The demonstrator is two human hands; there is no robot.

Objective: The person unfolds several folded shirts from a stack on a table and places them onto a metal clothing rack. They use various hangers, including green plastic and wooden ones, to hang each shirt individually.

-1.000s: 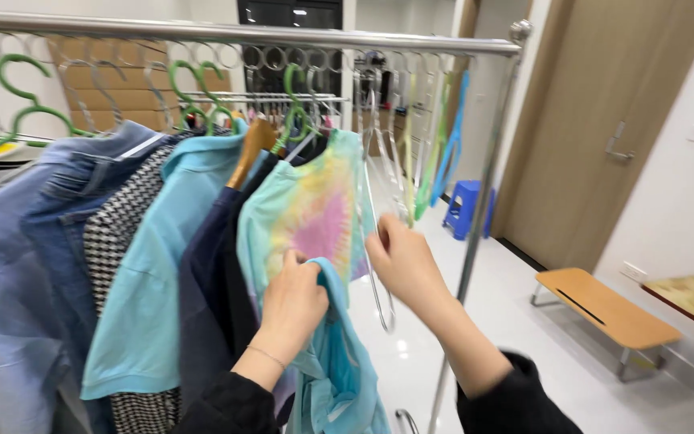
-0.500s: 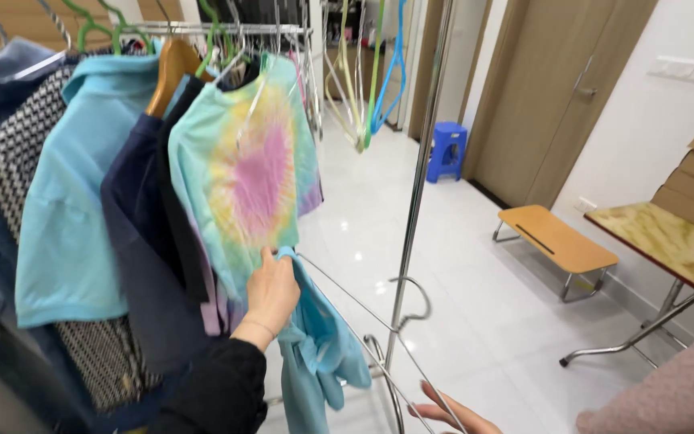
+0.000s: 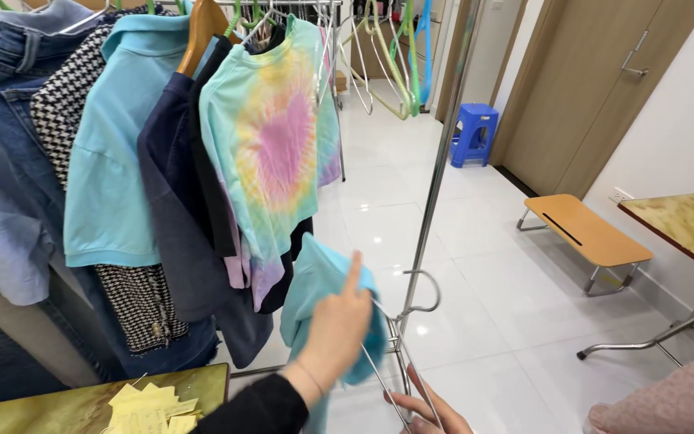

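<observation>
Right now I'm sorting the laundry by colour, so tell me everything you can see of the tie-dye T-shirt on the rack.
The tie-dye T-shirt is short-sleeved and looks like soft cotton: a pink centre spreading through yellow into turquoise, with purple at the hem. It hangs upright, front facing out, last in the row of clothes on the metal rack, overlapping a navy garment behind it. Its hanger is mostly hidden. Neither hand touches it; the left hand is just below its hem.

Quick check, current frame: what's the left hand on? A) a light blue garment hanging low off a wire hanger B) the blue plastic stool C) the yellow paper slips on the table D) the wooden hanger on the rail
A: the left hand presses against the light blue garment on the wire hanger, while the right hand grips the hanger's wires lower down.
</observation>
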